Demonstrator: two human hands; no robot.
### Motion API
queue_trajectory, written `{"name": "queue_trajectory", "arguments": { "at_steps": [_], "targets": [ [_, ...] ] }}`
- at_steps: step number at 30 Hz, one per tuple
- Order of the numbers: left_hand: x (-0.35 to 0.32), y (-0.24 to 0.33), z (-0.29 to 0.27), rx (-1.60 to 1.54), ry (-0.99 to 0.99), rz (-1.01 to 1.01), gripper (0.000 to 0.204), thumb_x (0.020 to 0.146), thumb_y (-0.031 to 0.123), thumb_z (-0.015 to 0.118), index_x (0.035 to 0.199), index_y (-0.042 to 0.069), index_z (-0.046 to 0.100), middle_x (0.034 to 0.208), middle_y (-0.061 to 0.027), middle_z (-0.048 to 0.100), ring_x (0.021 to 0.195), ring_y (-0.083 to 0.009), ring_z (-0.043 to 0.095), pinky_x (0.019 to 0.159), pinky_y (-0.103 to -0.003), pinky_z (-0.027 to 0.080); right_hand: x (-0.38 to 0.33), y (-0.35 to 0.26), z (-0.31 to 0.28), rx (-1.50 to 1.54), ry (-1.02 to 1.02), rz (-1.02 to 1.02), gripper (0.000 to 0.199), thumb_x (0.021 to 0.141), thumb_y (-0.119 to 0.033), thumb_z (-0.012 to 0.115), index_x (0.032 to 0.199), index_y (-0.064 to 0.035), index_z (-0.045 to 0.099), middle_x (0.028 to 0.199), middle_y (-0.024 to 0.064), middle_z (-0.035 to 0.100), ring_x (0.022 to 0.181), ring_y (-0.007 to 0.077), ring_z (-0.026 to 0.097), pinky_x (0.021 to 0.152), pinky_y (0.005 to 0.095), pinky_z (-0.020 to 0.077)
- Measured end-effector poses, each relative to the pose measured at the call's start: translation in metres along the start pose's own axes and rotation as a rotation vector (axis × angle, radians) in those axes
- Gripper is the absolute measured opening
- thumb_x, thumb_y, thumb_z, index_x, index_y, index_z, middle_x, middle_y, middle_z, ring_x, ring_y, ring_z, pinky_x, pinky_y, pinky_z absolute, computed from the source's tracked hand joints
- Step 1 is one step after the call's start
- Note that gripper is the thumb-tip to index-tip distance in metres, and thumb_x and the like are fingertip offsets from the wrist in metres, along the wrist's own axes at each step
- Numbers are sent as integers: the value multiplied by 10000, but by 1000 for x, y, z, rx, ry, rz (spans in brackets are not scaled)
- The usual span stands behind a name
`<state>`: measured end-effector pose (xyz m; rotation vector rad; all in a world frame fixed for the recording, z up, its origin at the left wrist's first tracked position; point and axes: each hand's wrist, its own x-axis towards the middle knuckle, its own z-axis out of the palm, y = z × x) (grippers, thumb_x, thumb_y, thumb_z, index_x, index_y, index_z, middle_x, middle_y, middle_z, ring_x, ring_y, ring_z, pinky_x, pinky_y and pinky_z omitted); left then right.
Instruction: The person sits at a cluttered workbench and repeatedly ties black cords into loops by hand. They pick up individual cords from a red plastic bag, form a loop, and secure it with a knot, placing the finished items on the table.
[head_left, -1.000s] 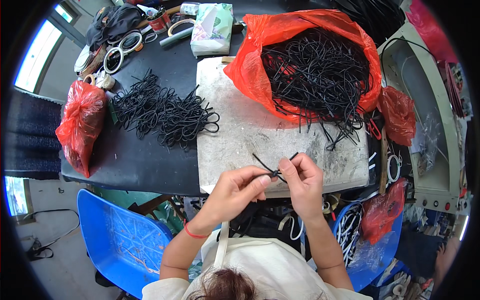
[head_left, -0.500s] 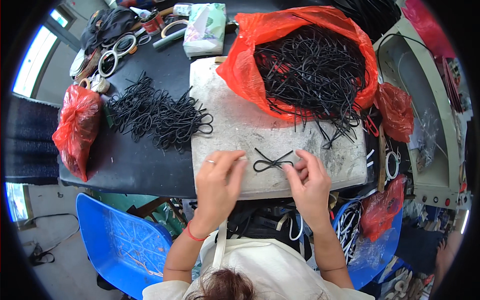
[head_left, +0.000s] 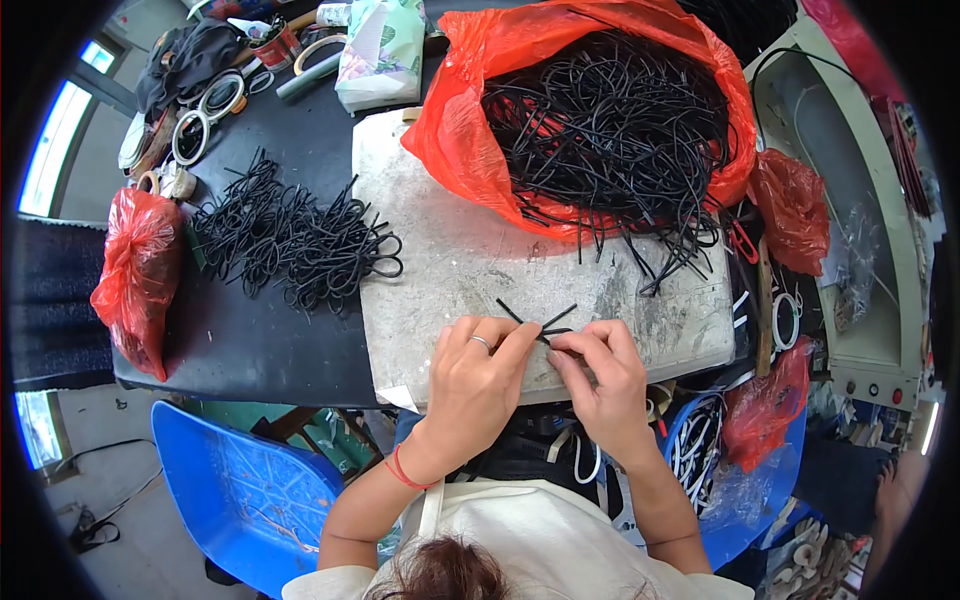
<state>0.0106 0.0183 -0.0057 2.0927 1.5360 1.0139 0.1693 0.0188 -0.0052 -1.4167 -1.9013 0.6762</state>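
Note:
A black cord bow (head_left: 545, 329) lies at the near part of the pale, stained board (head_left: 440, 260), its two loose ends spread away from me. My left hand (head_left: 478, 380) is closed on the bow's left side, thumb and forefinger meeting at the knot, and hides that loop. From the right, my right hand (head_left: 607, 385) pinches the bow's other side. Farther left, a pile of looped black cords (head_left: 295, 240) rests on the dark table. An open red plastic bag (head_left: 455, 150) full of loose black cords (head_left: 620, 130) stands at the board's far side, some strands spilling over its rim.
A knotted red bag (head_left: 138, 270) stands at the table's left end. Tape rolls (head_left: 190, 138) and a tissue pack (head_left: 382, 60) lie at the back. Blue chairs (head_left: 240, 490) flank me, the right one holding white cords (head_left: 697, 450). A grey metal machine (head_left: 875, 340) stands at right.
Both hands have come in to the bow: the left moved right and closed on it, and the right now pinches it. The bow's loops have become mostly hidden. The view has shifted slightly.

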Motion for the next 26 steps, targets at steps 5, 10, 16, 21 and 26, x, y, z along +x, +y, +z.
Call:
{"name": "queue_trajectory", "arguments": {
  "at_steps": [5, 10, 16, 21, 26],
  "targets": [
    [-7, -8, -32, -71, 160, -138, 208, 725, -25, 609, 923, 36, 632, 834, -86, 608, 747, -234, 550, 686, -310, 441, -4, 17, -20, 354, 142, 242, 103, 756, 4, 613, 858, -5, 604, 847, 48, 532, 633, 81, 479, 564, 196, 394],
    [-19, -17, -43, -65, 252, -254, 207, 739, -55, 596, 926, 25, 636, 836, -100, 615, 753, -220, 558, 689, -290, 443, 1, 2, -18, 99, 45, 73, 129, 725, -5, 645, 848, -24, 609, 808, 71, 504, 696, 179, 507, 608, 259, 408],
    [-8, 18, -70, -186, 507, 22, 186, 786, -52, 532, 961, -23, 588, 902, -142, 579, 824, -231, 539, 726, -303, 433, -3, 11, -6, -72, 152, -90, 182, 680, -22, 684, 846, -42, 611, 816, 91, 485, 726, 251, 499, 627, 326, 415],
    [-6, 25, -92, -183, 619, 14, 171, 817, -25, 508, 978, -36, 564, 947, -145, 555, 872, -221, 523, 772, -297, 415, -3, 26, -59, -148, 294, 211, 201, 737, -58, 651, 934, -50, 615, 849, 87, 531, 730, 208, 544, 624, 279, 447],
    [-5, 18, -79, -213, 401, -46, 163, 842, -10, 511, 992, -13, 575, 973, -145, 569, 905, -212, 527, 803, -292, 410, 67, 26, -71, -187, 413, -74, 163, 783, -63, 614, 944, -36, 620, 949, 118, 580, 797, 212, 589, 675, 279, 470]
  ]
}}
